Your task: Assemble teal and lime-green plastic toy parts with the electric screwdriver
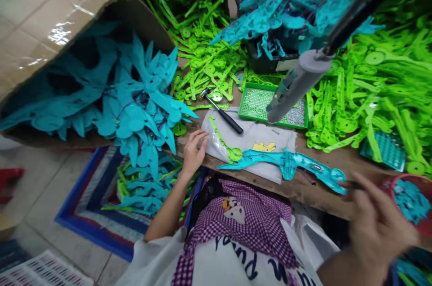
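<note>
Brown surface, green parts heaped toward its far edge. Blue bow-shaped piece lies by the near edge, partly over a pale cloth. Left hand at near edge, by the cloth's left side; grip loosely apart. Right hand blurred, near the piece's right end; cannot tell its grip. Hammer farther back.

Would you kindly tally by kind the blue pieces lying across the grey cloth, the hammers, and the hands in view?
Blue piece across the grey cloth: 1
Hammer: 1
Left hand and right hand: 2
Total: 4
</note>
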Demonstrator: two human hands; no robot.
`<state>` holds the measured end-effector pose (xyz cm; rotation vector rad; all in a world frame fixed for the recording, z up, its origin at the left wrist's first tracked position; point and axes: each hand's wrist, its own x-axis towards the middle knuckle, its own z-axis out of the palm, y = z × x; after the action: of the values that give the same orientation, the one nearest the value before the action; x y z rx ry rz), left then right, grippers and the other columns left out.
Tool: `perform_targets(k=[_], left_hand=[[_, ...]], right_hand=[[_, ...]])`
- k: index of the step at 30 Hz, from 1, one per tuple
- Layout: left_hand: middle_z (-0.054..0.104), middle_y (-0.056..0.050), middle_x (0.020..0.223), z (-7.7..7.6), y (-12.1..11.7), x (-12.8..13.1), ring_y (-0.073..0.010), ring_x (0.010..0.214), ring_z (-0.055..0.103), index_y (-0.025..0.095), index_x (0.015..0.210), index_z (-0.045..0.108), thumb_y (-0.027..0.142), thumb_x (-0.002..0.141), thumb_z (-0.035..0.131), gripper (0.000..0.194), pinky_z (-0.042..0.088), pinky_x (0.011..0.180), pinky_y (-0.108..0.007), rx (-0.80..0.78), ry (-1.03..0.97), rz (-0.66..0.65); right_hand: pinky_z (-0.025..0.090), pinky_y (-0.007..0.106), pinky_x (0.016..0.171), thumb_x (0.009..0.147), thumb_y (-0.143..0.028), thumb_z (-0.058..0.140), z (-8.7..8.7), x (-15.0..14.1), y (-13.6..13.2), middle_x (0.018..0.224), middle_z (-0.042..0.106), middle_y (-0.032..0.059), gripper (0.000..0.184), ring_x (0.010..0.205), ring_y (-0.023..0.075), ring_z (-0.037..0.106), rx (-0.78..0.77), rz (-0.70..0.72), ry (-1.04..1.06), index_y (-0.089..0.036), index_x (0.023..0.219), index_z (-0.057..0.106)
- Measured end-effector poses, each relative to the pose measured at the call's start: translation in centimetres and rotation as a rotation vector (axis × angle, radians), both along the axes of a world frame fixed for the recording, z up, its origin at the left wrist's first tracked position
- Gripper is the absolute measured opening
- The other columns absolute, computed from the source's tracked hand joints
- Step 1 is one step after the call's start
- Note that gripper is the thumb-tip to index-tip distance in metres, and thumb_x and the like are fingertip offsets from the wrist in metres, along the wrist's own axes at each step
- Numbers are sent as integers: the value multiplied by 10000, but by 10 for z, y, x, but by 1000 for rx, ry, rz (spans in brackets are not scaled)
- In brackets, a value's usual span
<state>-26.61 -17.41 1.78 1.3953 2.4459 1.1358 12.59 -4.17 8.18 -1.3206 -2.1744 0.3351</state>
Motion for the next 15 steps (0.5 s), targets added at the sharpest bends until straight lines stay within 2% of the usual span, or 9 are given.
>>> perform_targets(k=[1, 2, 3, 5, 6, 8, 11, 15], left_hand=[[586, -92, 1189, -1, 3, -2, -198, 1146, 547, 183, 1123, 630, 297, 943, 460, 273, 439, 1009, -370, 7, -10, -21], [585, -91, 1201, -3, 7, -4, -199, 1155, 545, 185, 1133, 626, 294, 942, 461, 274, 432, 1018, -373, 18, -18, -26], [590, -90, 1196, -5, 10, -6, -201, 1148, 550, 186, 1136, 623, 298, 939, 468, 274, 440, 1008, -370, 31, -25, -18], [603, -91, 1157, -11, 14, -8, -202, 1098, 577, 183, 1127, 623, 324, 925, 497, 277, 482, 945, -349, 56, -46, 14], [606, -91, 1142, -14, 15, -9, -201, 1071, 589, 182, 1123, 622, 341, 916, 512, 284, 500, 912, -339, 60, -61, 26], [610, -91, 1134, -18, 18, -12, -200, 1057, 598, 183, 1121, 623, 358, 915, 512, 291, 506, 902, -339, 61, -83, 21], [614, -92, 1181, -20, 22, -18, -195, 1139, 565, 192, 1152, 616, 314, 955, 426, 299, 453, 996, -369, 43, -73, -29], [532, -78, 1366, -18, 30, -29, -211, 1255, 482, 224, 1277, 552, 263, 975, 365, 358, 360, 1077, -434, -136, 7, -156]], right_hand=[[486, 397, 608, 916, -348, 410, 9, -29, -2, 953, 686, 106, 399, 732, 249, 643, -68, 87, 120, -299, 1297, 517], [499, 359, 635, 914, -320, 445, 19, -58, -3, 948, 692, 71, 327, 750, 215, 649, -131, 236, 200, -295, 1212, 577], [506, 329, 676, 918, -295, 458, 29, -88, -2, 964, 695, 51, 281, 802, 192, 654, -219, 398, 223, -282, 1156, 606], [497, 295, 739, 940, -285, 439, 48, -142, 5, 1013, 696, 47, 272, 877, 165, 648, -366, 606, 171, -242, 1143, 615], [487, 286, 742, 943, -310, 443, 54, -166, 9, 1030, 696, 49, 290, 881, 160, 645, -410, 674, 119, -235, 1168, 611], [462, 262, 680, 933, -368, 468, 58, -205, 18, 948, 714, 39, 329, 765, 143, 640, -440, 681, 91, -233, 1197, 612], [429, 245, 628, 912, -384, 495, 40, -231, 27, 814, 723, 19, 312, 658, 136, 627, -473, 593, 67, -232, 1126, 665], [445, 242, 698, 898, -326, 515, -4, -220, 23, 939, 737, 11, 245, 754, 142, 664, -575, 608, 6, -235, 1035, 696]])
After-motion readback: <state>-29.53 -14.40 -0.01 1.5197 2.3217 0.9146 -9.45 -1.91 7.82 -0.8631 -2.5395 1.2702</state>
